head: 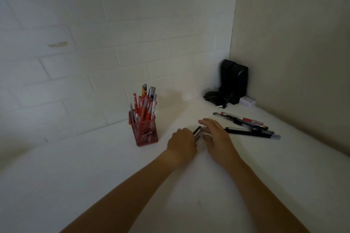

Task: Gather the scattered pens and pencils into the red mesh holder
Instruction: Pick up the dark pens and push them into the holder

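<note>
Two walls, white tile and plain beige, corner a white worktop (94,166) where the left hand (182,141) grips dark pens (197,132), right hand (216,134) spread

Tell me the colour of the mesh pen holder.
Red; the mesh holder shows clearly in the head view.

Upright red mesh holder (146,132) full of pens, loose pens (250,126) lying right

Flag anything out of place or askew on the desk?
Yes: a loose pile of pens lies criss-crossed on the desk, right of the red mesh holder. The left hand grips a few dark pens. Nothing looks spilled or damaged.
</note>
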Motion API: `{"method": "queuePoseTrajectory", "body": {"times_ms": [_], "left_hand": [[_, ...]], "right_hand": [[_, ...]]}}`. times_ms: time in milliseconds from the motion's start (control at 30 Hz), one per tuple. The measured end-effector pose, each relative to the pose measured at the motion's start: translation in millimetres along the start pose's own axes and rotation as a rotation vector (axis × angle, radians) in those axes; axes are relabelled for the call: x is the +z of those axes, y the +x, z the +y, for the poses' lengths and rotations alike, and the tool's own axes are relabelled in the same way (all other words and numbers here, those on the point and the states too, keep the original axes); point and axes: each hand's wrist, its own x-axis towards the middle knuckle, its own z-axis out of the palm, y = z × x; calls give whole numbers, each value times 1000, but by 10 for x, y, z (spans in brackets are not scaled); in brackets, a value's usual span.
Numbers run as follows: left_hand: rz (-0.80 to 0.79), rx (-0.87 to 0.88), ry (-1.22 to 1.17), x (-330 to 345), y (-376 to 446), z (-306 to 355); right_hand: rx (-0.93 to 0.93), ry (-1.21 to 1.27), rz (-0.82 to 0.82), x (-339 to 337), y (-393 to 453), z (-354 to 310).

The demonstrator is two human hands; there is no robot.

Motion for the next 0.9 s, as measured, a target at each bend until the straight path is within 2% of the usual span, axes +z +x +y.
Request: {"method": "queuePoseTrajectory", "body": {"times_ms": [167,233,300,400,467,533,633,733,800,900], "left_hand": [[29,-20,205,69,-131,29],[77,-26,117,25,-147,-13],[175,28,-61,-55,-170,-67],[179,255,-375,-136,-196,-144],[145,404,-450,-169,-219,-206],[186,432,-480,-228,-261,-280],[329,483,-570,-421,-291,-371],[549,542,-714,-778,-306,-423],[678,485,-733,-1037,-306,-497],[811,321,-893,-1360,-267,-711]], "right_hand": [[69,-6,99,-16,-25,-36],[134,43,209,-30,-1,-97],[280,209,264,-64,37,-240],[482,662,54,-97,130,-515],[428,749,-123,-73,191,-717],[319,660,-176,-25,265,-914],[229,560,-140,20,409,-1261],[128,620,-112,20,603,-1637],[41,649,-76,33,739,-1863],[-38,636,66,137,879,-2022]]}}
